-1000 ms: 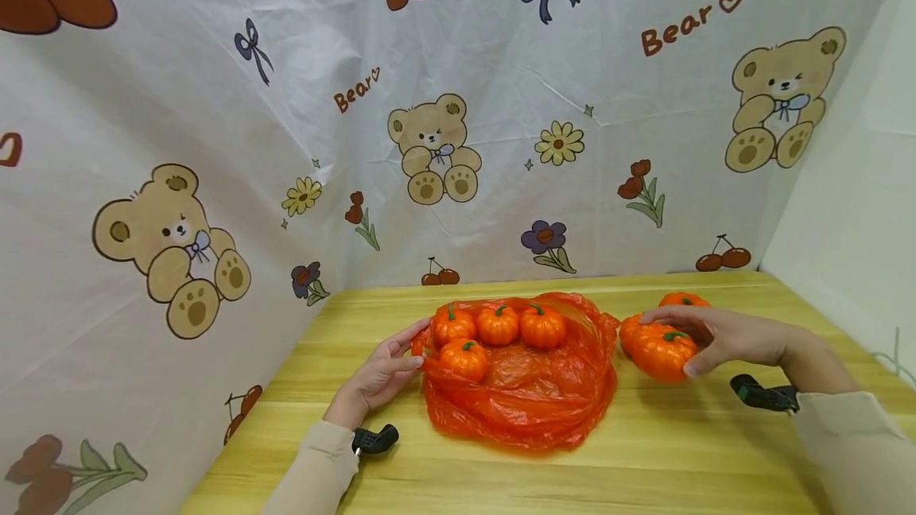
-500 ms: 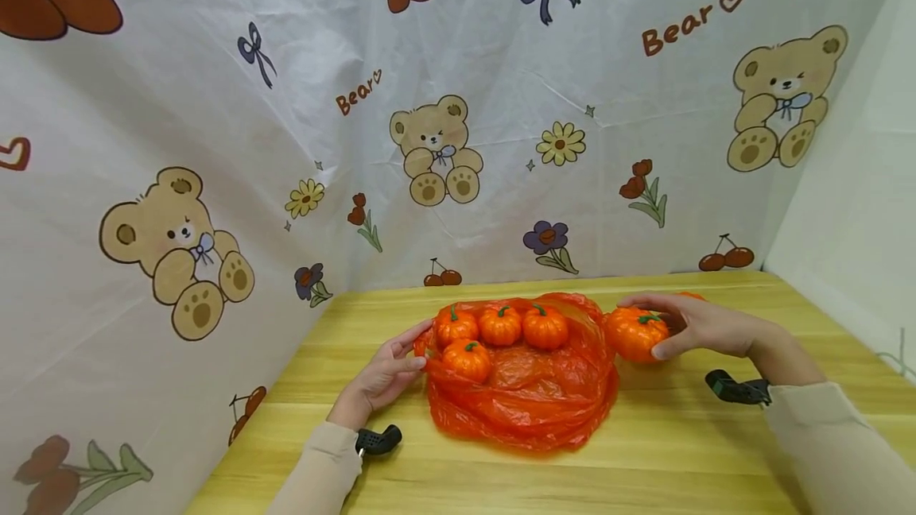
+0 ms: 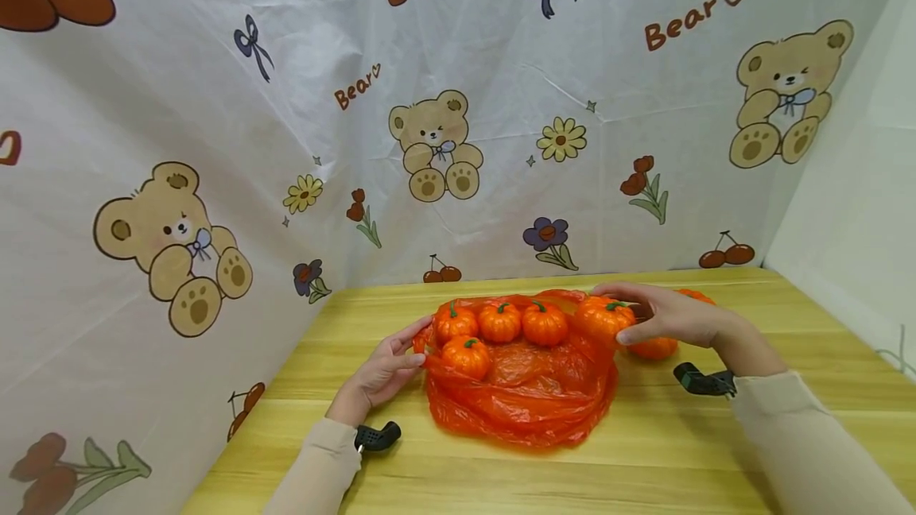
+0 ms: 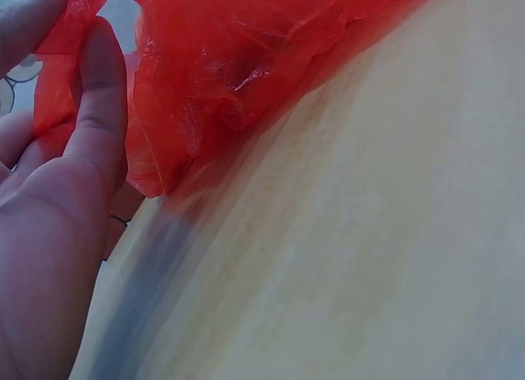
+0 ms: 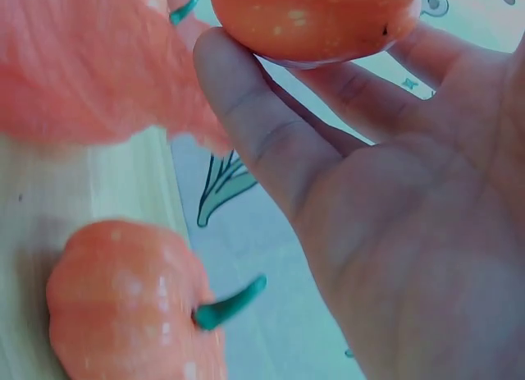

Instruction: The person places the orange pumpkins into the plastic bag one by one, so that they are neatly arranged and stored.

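Note:
A thin red plastic bag [image 3: 522, 416] lies spread wide on the table, with several small orange pumpkins [image 3: 500, 323] inside along its back and left. My left hand [image 3: 382, 376] pinches the bag's left edge between thumb and fingers; the left wrist view shows the red film [image 4: 57, 93] running through them. My right hand [image 3: 669, 315] grips another pumpkin [image 3: 603, 318] at the bag's right rim. In the right wrist view that held pumpkin [image 5: 320, 19] sits between thumb and fingers, clear of the table. Its far side is hidden.
Beneath the right hand a loose pumpkin [image 3: 654, 348] rests on the wooden table [image 3: 458, 483]. One more pumpkin [image 3: 696, 296] is partly hidden behind the right wrist. A bear-printed cloth [image 3: 494, 245] hangs behind the table, and a white wall [image 3: 859, 205] stands at right.
My right hand has carried its pumpkin leftward from beside the loose ones to the bag's right rim, uncovering the loose pumpkin below. My left hand keeps its pinch on the bag edge.

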### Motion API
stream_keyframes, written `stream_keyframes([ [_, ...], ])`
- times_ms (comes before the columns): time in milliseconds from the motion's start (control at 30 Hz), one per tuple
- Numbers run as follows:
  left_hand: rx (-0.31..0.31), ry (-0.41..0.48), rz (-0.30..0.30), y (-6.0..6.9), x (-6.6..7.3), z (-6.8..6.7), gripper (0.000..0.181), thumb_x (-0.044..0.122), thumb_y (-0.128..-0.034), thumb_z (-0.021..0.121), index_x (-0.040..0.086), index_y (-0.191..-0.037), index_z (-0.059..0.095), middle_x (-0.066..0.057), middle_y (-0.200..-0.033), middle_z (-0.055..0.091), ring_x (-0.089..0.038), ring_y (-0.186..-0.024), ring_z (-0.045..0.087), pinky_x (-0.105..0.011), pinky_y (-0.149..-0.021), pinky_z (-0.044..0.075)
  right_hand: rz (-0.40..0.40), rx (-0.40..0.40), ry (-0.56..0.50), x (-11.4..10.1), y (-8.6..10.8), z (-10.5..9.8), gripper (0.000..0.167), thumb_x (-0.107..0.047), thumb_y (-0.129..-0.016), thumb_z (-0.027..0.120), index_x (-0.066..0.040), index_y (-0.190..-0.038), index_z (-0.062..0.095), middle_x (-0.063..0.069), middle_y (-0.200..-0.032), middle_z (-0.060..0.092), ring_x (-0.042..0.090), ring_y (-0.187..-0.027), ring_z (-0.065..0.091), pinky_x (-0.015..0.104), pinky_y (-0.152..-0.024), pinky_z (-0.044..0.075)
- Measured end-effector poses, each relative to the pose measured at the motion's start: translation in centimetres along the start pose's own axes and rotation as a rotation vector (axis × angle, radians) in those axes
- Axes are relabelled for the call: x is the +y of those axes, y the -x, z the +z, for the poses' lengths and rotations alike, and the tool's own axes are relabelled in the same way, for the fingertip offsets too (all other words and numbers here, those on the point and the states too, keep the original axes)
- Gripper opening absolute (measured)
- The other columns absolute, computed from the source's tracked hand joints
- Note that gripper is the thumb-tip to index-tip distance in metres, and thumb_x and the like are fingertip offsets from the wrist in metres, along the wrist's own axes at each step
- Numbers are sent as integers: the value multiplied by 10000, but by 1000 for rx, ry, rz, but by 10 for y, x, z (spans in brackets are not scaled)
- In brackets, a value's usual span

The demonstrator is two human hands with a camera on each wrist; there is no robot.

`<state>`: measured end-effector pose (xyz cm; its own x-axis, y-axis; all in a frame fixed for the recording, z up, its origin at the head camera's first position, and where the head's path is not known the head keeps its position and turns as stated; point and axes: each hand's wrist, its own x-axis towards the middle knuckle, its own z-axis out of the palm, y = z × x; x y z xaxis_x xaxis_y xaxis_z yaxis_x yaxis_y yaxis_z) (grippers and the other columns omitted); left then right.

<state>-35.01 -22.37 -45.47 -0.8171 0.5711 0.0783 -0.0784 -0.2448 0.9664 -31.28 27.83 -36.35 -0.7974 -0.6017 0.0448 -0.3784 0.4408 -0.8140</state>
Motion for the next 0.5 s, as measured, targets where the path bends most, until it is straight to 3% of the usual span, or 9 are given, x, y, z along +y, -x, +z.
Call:
stream_keyframes([
  [233,-3,-14,-6,0,1,1,761,-50,-986,552,98,-1651,213,-111,-1736,127,-334,-1564,227,-288,-1134,471,12,-31,-17,-7,-15,5,675,-206,-948,720,-200,-1551,415,141,-1554,449,210,-1278,567,274,-1013,528],
  [500,8,-22,-14,0,1,1,752,-48,-986,556,104,-1648,232,-98,-1733,143,-336,-1563,227,-288,-1129,476,47,-66,-7,-20,-32,7,709,-270,-910,761,-229,-1537,434,90,-1551,457,334,-1368,478,509,-1126,463],
])
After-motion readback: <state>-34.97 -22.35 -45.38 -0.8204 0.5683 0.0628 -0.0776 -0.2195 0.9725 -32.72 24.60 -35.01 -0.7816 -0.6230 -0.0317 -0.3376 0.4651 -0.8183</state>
